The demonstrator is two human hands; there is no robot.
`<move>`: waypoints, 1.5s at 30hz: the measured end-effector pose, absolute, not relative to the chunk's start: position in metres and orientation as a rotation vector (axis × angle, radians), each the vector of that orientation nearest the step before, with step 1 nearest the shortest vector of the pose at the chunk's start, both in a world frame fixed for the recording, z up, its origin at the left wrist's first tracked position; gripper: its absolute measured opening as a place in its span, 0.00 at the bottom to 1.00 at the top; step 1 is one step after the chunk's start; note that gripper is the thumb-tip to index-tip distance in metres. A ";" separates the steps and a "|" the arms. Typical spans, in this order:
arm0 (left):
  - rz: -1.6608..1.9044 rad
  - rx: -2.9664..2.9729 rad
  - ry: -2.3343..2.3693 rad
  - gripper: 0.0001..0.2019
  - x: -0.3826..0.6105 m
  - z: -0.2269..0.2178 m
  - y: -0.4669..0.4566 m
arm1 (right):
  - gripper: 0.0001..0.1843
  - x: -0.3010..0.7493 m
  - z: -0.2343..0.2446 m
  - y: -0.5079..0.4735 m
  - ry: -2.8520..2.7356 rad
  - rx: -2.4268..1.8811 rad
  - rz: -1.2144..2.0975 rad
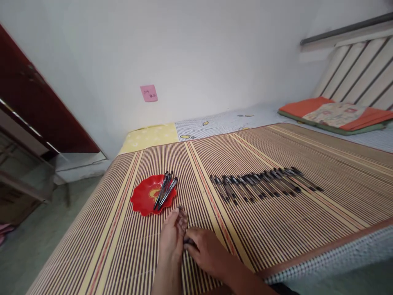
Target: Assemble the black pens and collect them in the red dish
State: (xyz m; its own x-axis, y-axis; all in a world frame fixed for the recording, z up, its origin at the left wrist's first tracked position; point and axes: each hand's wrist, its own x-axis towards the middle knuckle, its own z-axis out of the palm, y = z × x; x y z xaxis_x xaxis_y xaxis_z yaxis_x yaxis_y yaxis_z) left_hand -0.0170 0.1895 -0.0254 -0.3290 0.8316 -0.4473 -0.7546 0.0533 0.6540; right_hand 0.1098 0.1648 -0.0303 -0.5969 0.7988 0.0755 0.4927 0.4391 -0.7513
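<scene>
Head view: at lower centre, the left hand [172, 233] and right hand [201, 248] have fingers closed around a blurred dark pen [189, 241]. Left of centre, loose pens [166, 192] overhang the red plate [141, 196]; a knuckle's bump could roll them off.

A pink note [149, 93] on the wall [215, 61], left of centre in the upper part of the frame, bears dark handwriting in two short lines. The upper line looks like a number, its digits unclear; the lower, set further right, is too small to read. Pale marks on the row of pens [265, 184], right of centre, are likewise too small to make out.
</scene>
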 end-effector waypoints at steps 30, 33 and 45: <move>1.794 0.040 1.078 0.06 0.022 -0.037 0.203 | 0.07 0.203 -0.018 0.285 -1.972 -1.916 0.280; 1.784 0.050 1.082 0.05 0.019 -0.039 0.202 | 0.06 0.199 -0.018 0.285 -1.993 -1.949 0.273; 1.760 0.091 1.043 0.05 0.017 -0.039 0.199 | 0.09 0.194 -0.021 0.283 -2.000 -2.053 0.285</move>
State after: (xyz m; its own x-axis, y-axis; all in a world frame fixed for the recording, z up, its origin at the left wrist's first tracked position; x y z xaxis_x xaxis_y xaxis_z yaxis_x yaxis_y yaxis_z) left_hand 0.0172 0.1987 -0.0392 -0.4568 0.7964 -0.3964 -0.7300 -0.0810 0.6786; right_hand 0.1937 0.2833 -0.0207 0.0329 0.9986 0.0407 0.9475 -0.0182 -0.3191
